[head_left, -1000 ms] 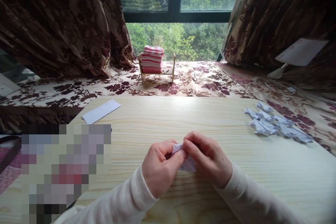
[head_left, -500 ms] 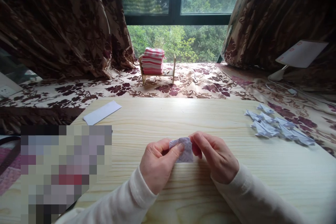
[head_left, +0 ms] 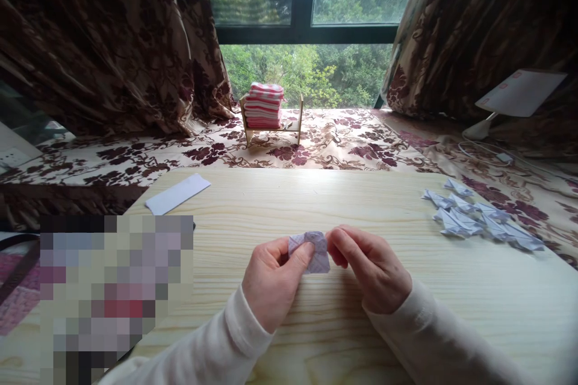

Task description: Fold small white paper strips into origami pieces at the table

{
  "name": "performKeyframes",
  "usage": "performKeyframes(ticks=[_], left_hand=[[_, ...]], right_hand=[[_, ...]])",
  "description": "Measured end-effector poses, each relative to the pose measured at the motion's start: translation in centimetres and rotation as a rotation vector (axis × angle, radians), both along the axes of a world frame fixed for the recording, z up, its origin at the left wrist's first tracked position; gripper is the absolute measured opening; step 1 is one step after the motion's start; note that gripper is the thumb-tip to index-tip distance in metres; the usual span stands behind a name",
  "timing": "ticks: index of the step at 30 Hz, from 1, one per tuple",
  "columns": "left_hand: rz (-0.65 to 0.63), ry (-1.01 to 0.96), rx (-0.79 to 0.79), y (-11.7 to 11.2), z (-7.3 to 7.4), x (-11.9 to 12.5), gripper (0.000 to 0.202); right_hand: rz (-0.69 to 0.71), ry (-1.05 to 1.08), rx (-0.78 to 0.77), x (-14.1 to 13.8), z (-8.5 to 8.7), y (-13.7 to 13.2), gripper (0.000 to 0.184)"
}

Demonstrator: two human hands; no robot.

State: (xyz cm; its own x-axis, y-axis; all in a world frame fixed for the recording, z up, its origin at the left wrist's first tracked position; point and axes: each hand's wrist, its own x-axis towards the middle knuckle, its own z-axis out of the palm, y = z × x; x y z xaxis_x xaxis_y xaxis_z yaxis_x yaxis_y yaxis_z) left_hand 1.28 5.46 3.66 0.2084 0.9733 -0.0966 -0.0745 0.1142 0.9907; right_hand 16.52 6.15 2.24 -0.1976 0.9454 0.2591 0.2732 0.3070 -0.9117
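Note:
A small folded piece of pale patterned paper [head_left: 316, 251] is held just above the light wooden table [head_left: 316, 204]. My left hand [head_left: 271, 280] pinches its left side between thumb and fingers. My right hand [head_left: 368, 267] grips its right edge with curled fingertips. Both wrists, in cream sleeves, rest near the table's front edge.
A pile of several folded paper pieces [head_left: 478, 219] lies at the table's right side. A white paper strip [head_left: 177, 194] sits at the far left corner. A pixelated block [head_left: 115, 295] covers the left front. Beyond, a small wooden rack with striped cloths [head_left: 266, 109] stands on the floral window seat.
The paper was covered by both hands a second ago; it is now turned up and showing, with my right fingers moved off to its right edge.

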Motion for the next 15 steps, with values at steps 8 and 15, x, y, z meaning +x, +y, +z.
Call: performKeyframes(ticks=[8, 15], left_hand=[[-0.026, -0.024, 0.013, 0.41, -0.49, -0.81, 0.033], [0.011, 0.022, -0.066, 0.54, 0.26, -0.53, 0.016]], right_hand=[[-0.052, 0.071, -0.022, -0.07, 0.08, 0.36, 0.026], [-0.126, 0.16, -0.054, -0.07, -0.09, 0.5, 0.03]])
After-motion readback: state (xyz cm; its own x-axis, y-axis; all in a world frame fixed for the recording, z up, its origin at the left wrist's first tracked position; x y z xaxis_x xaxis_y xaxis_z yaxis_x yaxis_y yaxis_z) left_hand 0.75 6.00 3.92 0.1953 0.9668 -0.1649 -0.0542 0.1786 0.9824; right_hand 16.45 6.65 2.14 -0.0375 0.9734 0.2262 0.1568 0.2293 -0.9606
